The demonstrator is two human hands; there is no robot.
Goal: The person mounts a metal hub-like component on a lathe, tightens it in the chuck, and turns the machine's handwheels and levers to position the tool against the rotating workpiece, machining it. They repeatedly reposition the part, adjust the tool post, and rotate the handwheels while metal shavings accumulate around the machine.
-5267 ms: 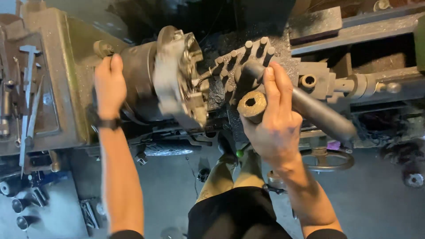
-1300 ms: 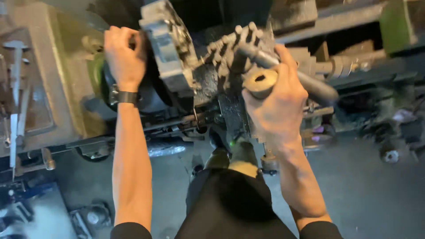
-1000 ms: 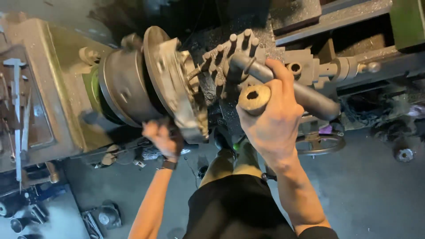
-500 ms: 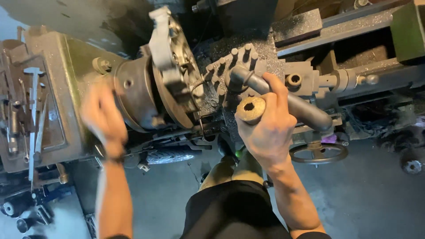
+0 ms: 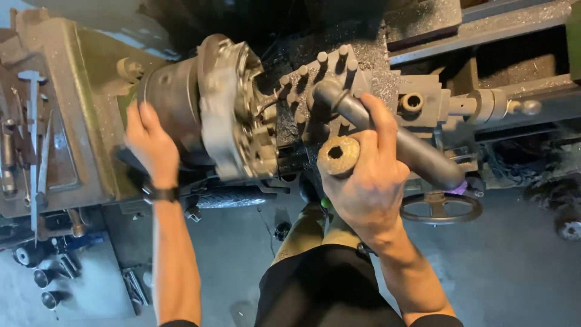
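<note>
I look down on a metal lathe. My left hand (image 5: 151, 142) lies flat on the dark drum behind the round chuck (image 5: 233, 115), with a black band on its wrist. My right hand (image 5: 369, 175) grips a short rusty hollow cylinder (image 5: 338, 155), its bore facing up. The same hand's fingers rest against a thick dark pipe handle (image 5: 387, 133) that sticks out of the bolt-studded tool post (image 5: 321, 75). The chuck looks blurred.
The olive headstock (image 5: 66, 115) at left carries a caliper (image 5: 33, 121) and other tools. A handwheel (image 5: 440, 207) sits below the carriage, and the tailstock end (image 5: 502, 106) is at right. Small metal parts lie on the grey floor (image 5: 514, 266) at lower left.
My left hand left the chuck, dropped below the machine, then came back up onto the drum behind the chuck. The chuck turned. My right hand stayed on the cylinder and handle.
</note>
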